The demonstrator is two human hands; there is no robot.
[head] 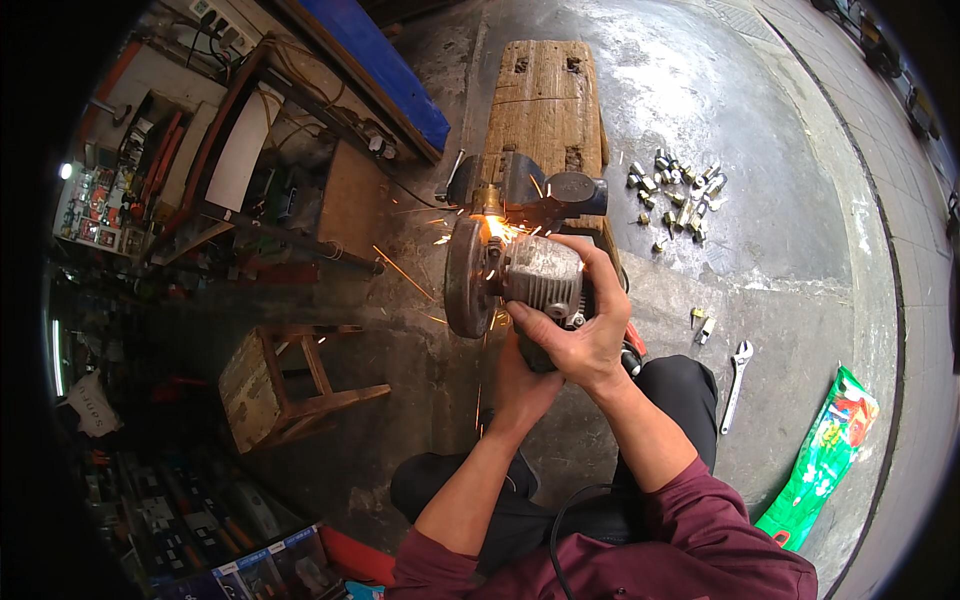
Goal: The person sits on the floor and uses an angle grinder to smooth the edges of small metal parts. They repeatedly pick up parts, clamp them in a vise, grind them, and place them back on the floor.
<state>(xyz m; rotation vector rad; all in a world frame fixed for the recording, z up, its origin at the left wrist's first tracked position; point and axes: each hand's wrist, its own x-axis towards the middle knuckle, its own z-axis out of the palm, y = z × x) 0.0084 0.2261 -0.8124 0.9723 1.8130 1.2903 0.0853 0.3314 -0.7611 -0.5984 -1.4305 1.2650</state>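
Note:
My right hand [581, 341] wraps the metal gear head of an angle grinder [544, 274], thumb on the near side and fingers over the far side. Lower down, my left hand [517, 394] grips the grinder's body, its fingers mostly hidden beneath. The guard [466, 277] faces left and covers most of the disc. Orange sparks [499, 226] fly where the disc meets a brass-coloured fitting [487, 196]. That fitting sits at the jaws of a dark bench vise [525, 180], mounted on a worn wooden bench [540, 105].
Several metal fittings [682, 195] lie scattered on the concrete floor to the right. Nearer are an adjustable wrench [736, 386] and a green printed bag [821, 457]. A wooden stool [285, 390] lies on its side at left. A power cord [559, 525] crosses my lap.

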